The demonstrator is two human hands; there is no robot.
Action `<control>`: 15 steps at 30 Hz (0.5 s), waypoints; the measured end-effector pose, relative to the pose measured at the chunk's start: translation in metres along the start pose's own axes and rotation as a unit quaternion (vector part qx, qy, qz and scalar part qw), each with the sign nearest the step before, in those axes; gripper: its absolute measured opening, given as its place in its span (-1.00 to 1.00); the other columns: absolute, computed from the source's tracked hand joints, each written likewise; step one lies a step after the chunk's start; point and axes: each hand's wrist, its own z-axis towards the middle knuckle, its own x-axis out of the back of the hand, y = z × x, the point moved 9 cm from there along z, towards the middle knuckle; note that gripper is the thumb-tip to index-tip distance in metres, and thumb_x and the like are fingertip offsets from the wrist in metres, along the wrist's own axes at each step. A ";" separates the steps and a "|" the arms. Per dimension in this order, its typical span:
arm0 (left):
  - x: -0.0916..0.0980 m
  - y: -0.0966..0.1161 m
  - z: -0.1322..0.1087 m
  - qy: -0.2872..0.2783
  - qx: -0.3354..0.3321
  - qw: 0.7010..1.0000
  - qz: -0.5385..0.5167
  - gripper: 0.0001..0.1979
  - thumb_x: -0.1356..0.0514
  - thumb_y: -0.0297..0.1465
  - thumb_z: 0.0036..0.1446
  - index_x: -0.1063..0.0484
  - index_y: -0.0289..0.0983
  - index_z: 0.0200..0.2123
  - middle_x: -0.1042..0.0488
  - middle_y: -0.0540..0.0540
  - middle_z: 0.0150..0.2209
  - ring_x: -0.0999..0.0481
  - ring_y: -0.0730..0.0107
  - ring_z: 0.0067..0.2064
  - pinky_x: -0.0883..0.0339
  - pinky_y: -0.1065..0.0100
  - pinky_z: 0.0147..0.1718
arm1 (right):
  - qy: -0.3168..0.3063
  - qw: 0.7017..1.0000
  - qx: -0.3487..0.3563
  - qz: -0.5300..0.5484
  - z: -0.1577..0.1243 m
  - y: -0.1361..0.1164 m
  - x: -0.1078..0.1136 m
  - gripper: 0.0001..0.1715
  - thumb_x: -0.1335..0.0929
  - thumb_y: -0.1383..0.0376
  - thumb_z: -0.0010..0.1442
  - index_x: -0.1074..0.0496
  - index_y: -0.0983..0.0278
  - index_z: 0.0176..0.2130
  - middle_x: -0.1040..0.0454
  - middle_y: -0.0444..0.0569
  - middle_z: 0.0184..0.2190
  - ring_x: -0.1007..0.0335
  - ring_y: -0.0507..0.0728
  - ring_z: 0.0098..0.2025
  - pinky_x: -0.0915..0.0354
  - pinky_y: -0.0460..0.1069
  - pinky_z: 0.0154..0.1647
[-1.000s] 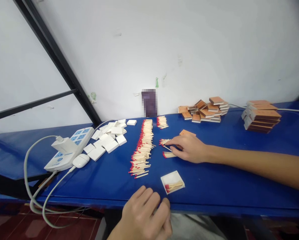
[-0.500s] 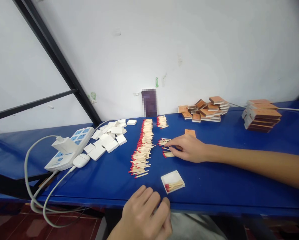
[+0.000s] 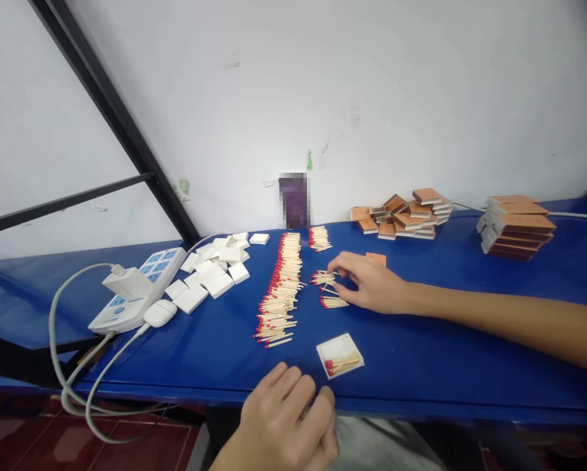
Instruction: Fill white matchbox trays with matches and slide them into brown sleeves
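Observation:
My right hand (image 3: 372,282) reaches over a small pile of red-tipped matches (image 3: 324,278). Its thumb and forefinger are apart at the right ends of the sticks, touching or nearly touching them, with nothing visibly held. A smaller row of matches (image 3: 334,302) lies just below the thumb. Nearer the front edge is a white matchbox tray (image 3: 339,347) with several matches along its lower side. My left hand (image 3: 287,418) rests closed in a loose fist at the table's front edge, below that tray; no object shows in it.
A long band of matches (image 3: 281,288) runs down the blue table (image 3: 421,353). White trays (image 3: 209,268) lie left of it, near a power strip (image 3: 141,288) with cables. Orange matchbox sleeves (image 3: 406,216), one single sleeve (image 3: 376,259) and a stack of matchboxes (image 3: 516,226) are toward the right.
My right hand's thumb and forefinger have spread apart, and the hand has shifted slightly up and to the right. My left hand stays in place.

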 end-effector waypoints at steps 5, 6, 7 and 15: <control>0.001 0.001 0.000 0.012 0.000 1.000 0.003 -0.89 -0.13 -0.55 0.02 -0.43 -0.30 -0.37 -0.31 -0.02 -0.55 -0.26 0.33 -0.49 -0.27 0.30 -0.43 | -0.057 0.997 -0.037 -0.020 0.005 0.002 -0.003 -0.56 -0.32 0.21 0.25 -0.35 0.22 0.11 -0.37 0.07 0.03 -0.38 0.06 -0.36 -0.30 0.01 -0.29; 0.001 0.002 0.000 0.015 -0.001 1.000 0.003 -0.89 -0.13 -0.56 0.02 -0.43 -0.30 -0.37 -0.31 -0.02 -0.55 -0.26 0.33 -0.49 -0.27 0.30 -0.43 | -0.073 0.996 -0.039 -0.028 0.007 0.001 -0.004 -0.53 -0.33 0.20 0.25 -0.34 0.21 0.13 -0.36 0.08 0.05 -0.41 0.09 -0.31 -0.30 0.01 -0.28; 0.001 0.002 0.000 0.017 -0.002 1.000 0.003 -0.88 -0.12 -0.56 0.01 -0.43 -0.30 -0.37 -0.30 -0.02 -0.55 -0.26 0.32 -0.49 -0.28 0.30 -0.43 | -0.087 0.995 -0.040 -0.035 0.009 0.001 -0.005 -0.52 -0.34 0.20 0.24 -0.35 0.22 0.14 -0.37 0.08 0.04 -0.43 0.12 -0.25 -0.31 0.01 -0.25; 0.002 0.002 0.002 0.017 -0.003 1.000 0.010 -0.88 -0.11 -0.56 0.02 -0.42 -0.30 -0.37 -0.30 -0.02 -0.55 -0.29 0.34 -0.50 -0.28 0.31 -0.45 | -0.122 0.991 -0.050 0.008 0.018 0.001 -0.008 -0.64 -0.32 0.26 0.25 -0.44 0.26 0.03 -0.50 0.07 -0.05 -0.41 0.22 -0.03 -0.29 0.06 -0.05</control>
